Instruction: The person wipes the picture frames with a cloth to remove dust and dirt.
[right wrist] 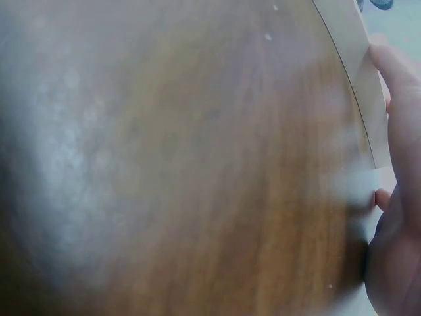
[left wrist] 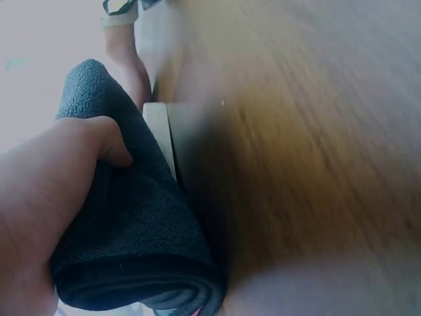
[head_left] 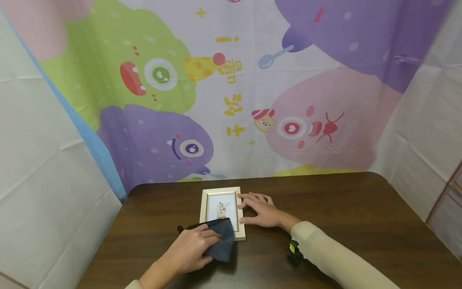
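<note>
A picture frame (head_left: 242, 232) with a pale wooden border lies flat on the brown table, a potted-plant print behind its pane. My left hand (head_left: 193, 249) grips a folded dark grey cloth (head_left: 224, 244), which covers the lower left part of the frame. In the left wrist view, the thumb bends over the fuzzy cloth (left wrist: 141, 210), with the frame's pale edge (left wrist: 160, 135) just past it. On the other side, my right hand (head_left: 265, 210) rests with fingertips and thumb against the frame's right border, fingers spread and slightly bent. The right wrist view shows the thumb tip at the frame's side (right wrist: 358, 72).
The dark wood table (head_left: 325, 200) reaches back to a curtain (head_left: 231, 156) printed with cartoon monsters. Pale sheets hang at the left (head_left: 47, 160) and right (head_left: 415, 132). A small black device (head_left: 294, 253) is strapped at the right wrist.
</note>
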`<state>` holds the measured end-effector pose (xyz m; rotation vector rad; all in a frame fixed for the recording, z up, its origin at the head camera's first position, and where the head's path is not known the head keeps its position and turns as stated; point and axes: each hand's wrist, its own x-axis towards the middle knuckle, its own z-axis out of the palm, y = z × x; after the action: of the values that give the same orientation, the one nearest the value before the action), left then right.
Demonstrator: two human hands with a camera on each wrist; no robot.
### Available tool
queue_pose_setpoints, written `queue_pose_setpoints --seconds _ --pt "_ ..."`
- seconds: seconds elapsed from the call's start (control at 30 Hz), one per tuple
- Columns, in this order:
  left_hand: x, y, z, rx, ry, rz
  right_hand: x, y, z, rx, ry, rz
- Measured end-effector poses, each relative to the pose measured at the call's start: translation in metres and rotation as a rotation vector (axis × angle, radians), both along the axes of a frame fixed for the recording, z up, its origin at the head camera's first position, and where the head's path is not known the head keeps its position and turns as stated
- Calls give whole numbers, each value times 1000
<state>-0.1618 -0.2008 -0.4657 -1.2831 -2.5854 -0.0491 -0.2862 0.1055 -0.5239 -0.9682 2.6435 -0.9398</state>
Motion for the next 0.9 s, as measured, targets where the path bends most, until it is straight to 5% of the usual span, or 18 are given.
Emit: queue_pose_setpoints --seconds 0.5,0.67,0.9 --pt "-3 39 -6 -121 118 -104 -4 2 -12 -52 52 26" --pt "-4 49 -9 -142 132 -101 -7 1 -19 -66 53 8" --pt "-3 52 -10 -142 130 -79 -4 2 -8 -40 33 19"
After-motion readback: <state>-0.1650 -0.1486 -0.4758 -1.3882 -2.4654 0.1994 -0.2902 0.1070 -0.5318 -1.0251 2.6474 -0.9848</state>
